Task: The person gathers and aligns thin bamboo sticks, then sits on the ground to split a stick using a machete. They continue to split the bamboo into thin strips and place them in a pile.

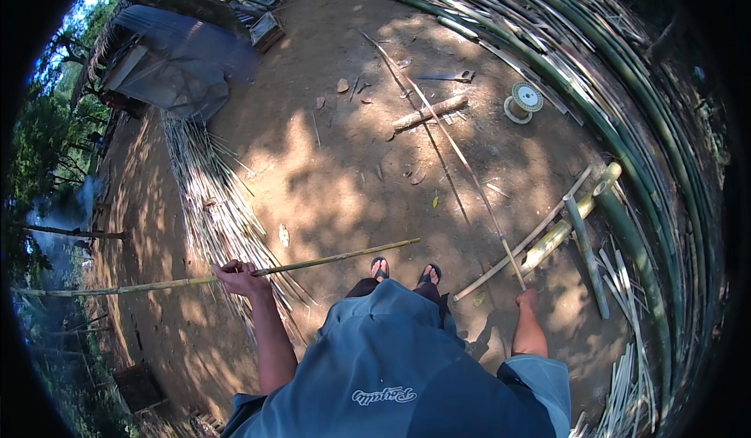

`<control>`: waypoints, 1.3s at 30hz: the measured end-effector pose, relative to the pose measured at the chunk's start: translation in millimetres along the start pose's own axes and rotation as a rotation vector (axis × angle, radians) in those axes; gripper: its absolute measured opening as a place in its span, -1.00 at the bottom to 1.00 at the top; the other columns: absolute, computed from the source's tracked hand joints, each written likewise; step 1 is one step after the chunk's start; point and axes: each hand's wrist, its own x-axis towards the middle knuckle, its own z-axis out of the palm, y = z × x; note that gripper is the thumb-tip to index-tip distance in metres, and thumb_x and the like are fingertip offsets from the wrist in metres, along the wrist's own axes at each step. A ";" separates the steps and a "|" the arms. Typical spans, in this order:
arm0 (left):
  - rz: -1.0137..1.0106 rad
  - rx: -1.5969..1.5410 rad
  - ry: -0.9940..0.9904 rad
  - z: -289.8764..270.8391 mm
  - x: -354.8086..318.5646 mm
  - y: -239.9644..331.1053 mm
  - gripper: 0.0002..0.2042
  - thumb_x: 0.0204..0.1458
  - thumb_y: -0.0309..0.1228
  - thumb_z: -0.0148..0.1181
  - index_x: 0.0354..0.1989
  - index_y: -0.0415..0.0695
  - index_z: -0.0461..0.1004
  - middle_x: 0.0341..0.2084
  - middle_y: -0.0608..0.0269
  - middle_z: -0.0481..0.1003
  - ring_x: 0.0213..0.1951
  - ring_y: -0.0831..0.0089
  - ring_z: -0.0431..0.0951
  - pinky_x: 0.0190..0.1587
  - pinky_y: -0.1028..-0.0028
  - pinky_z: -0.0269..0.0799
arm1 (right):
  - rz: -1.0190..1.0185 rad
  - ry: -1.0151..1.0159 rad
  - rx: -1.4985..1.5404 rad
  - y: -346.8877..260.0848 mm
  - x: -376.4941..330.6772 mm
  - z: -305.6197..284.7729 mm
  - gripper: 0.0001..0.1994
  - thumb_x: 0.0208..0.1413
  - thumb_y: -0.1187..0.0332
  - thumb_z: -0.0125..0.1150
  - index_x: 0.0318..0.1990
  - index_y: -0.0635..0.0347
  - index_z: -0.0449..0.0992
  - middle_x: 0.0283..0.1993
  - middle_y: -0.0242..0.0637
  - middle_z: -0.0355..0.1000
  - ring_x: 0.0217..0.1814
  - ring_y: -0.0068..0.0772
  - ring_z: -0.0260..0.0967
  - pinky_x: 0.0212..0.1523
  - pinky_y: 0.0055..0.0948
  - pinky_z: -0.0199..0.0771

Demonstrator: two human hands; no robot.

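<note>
A person stands on brown, sun-dappled bare earth (328, 180), a long, slim pole in each hand. The left hand (241, 278), held out to the left, has its fingers bent around a long, thin, yellow-green bamboo pole (336, 257), which runs nearly level from the far left to a tip just ahead of the dark open sandals (379, 268). The right hand (528, 301), low on the right, is closed around the near end of a long, slender, reddish-brown pole (485, 201) with a pale lower part; its separate fingers are too small to make out. This second pole slants away forward and to the left, crossing over a short, rough brown log (411, 120), its shadow on the ground beside it. Beyond the left hand lies a heap of thin, pale split sticks (215, 195). Near the log sits a round white spool (522, 102), and long green bamboo stems (665, 137) are stacked along the right.
</note>
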 end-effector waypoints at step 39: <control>-0.765 0.058 -0.810 94.5 -187.0 -153.2 -0.67 0.17 -0.12 0.11 -0.43 -0.16 0.42 -0.60 0.26 0.36 -0.68 0.49 0.30 -0.45 0.38 0.42 | -0.645 0.161 0.153 106.8 -138.6 32.8 -0.65 0.04 0.08 0.24 -0.52 0.21 0.48 -0.52 0.05 0.44 -0.34 0.21 0.41 -0.26 -0.04 0.34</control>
